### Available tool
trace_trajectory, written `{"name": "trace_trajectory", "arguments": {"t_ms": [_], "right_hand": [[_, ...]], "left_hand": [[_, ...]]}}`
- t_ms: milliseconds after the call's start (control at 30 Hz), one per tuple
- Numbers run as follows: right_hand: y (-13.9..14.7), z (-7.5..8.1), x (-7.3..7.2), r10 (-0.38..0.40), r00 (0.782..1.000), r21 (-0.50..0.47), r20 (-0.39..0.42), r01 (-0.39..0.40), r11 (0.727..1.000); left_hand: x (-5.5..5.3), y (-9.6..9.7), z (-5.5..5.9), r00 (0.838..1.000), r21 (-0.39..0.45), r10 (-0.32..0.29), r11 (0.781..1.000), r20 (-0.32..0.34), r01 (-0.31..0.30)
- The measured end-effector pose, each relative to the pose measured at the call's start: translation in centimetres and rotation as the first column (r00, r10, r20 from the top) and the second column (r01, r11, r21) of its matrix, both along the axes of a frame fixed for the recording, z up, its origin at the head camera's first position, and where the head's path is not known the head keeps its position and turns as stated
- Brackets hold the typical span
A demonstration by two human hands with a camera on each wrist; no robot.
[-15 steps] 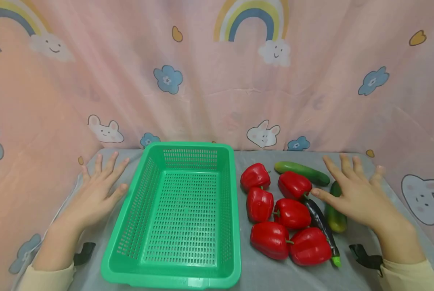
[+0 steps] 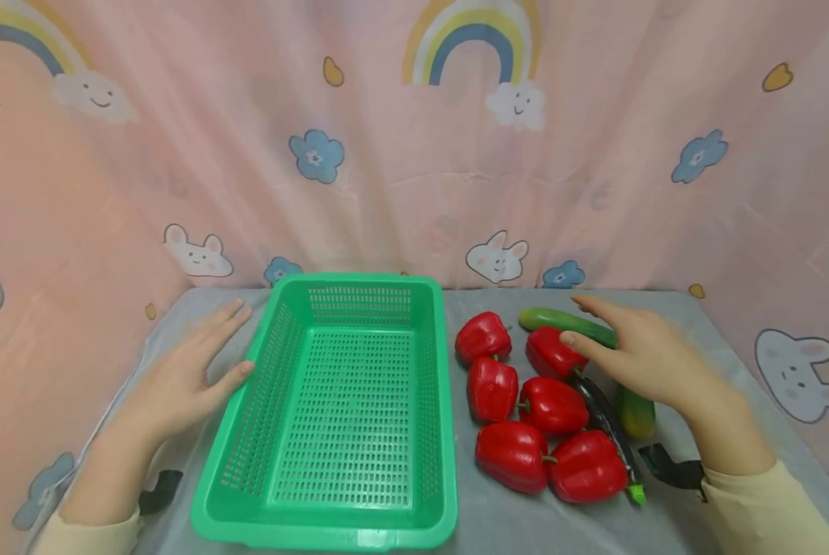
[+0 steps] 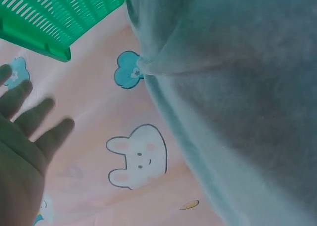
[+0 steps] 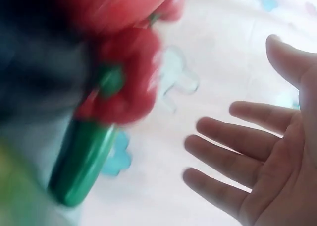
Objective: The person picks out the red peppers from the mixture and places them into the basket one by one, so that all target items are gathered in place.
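Peppers (image 2: 554, 405) (glossy, blocky) beside perforated plastic basket (image 2: 345, 420)

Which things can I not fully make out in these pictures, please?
Head view: the right end of the far cucumber and the upper end of the near cucumber, behind the right hand.
Left wrist view: much of the green basket, cut off by the top edge; part of the left hand, cut off by the left edge.
Right wrist view: the dark shape at left, too blurred to identify.
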State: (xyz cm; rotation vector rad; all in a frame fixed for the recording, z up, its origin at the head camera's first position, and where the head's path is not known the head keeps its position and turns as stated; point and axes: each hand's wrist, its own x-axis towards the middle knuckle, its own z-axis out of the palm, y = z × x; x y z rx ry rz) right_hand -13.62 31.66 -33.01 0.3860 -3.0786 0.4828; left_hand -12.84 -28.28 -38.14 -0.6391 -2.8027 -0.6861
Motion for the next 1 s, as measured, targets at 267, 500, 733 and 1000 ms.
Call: {"name": "trace_trajectory", "arguments": {"t_ms": [267,500,733,1000], "right_hand": [[-3.7,0.8,-0.6,0.034,0.998,-0.202,0.050,-0.023,0.979],[-5.1,0.4,-1.8,0.061,0.994,-0.320,0.095,-0.028,0.947],[-5.0,1.2,-2.4,0.083,0.988,-0.307,0.134,-0.039,0.951],[-6.1,2.4,-2.0,0.066,0.987,-0.269,0.146,-0.025,0.963]], "left_hand": [[-0.2,0.4,-1.2,0.966,0.131,-0.093,0.983,-0.240,0.127],[-0.5,0.8,-2.3,0.935,0.238,-0.243,0.922,-0.258,0.305],[-0.6,1.0,-2.9,0.935,0.279,-0.269,0.902,-0.232,0.329],[-0.7,1.1,-3.2,0.922,0.255,-0.287,0.901,-0.259,0.351]]}}
